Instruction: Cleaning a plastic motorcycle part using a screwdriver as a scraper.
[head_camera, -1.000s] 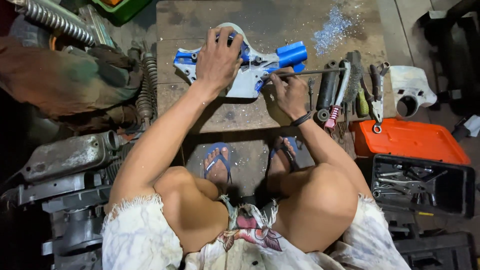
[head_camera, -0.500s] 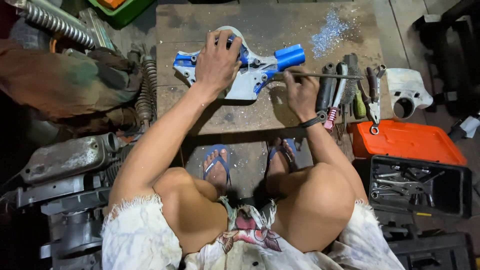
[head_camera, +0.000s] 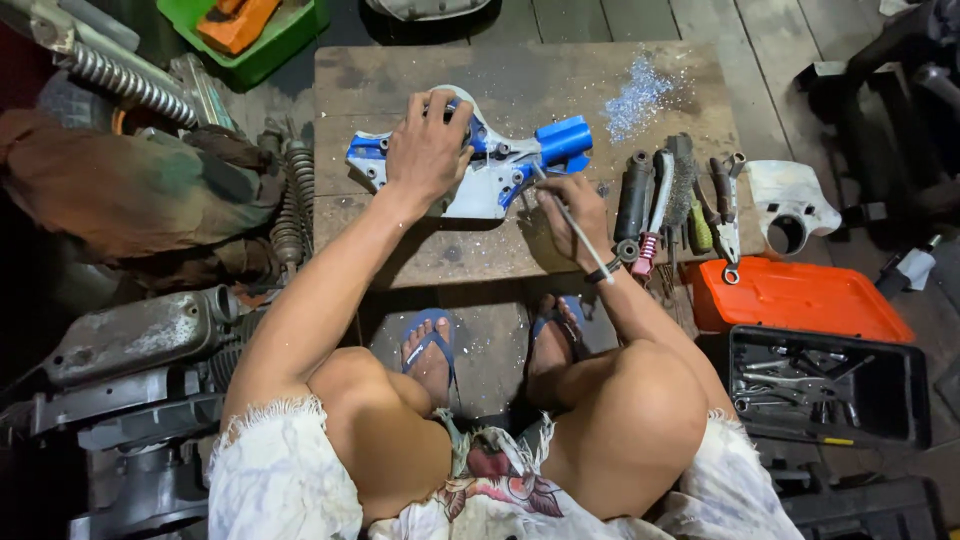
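A blue and white plastic vehicle part (head_camera: 497, 165) lies on a low wooden table (head_camera: 520, 85). My left hand (head_camera: 428, 150) presses down flat on its middle, holding it still. My right hand (head_camera: 572, 212) grips a thin metal rod tool (head_camera: 577, 232), whose tip points up at the part's lower right edge near a blue cylinder (head_camera: 563, 138). Blue-white shavings (head_camera: 635, 95) lie scattered on the table's far right.
Pliers, a wire brush and other hand tools (head_camera: 690, 205) lie at the table's right edge. An orange toolbox lid (head_camera: 800, 300) and a black tool tray (head_camera: 825, 385) sit to the right. Springs and engine parts (head_camera: 150, 330) crowd the left; a green bin (head_camera: 250, 35) stands behind.
My right hand turned the rod from lying sideways across the table to pointing up at the part's lower right edge. The left hand stayed pressed on the part.
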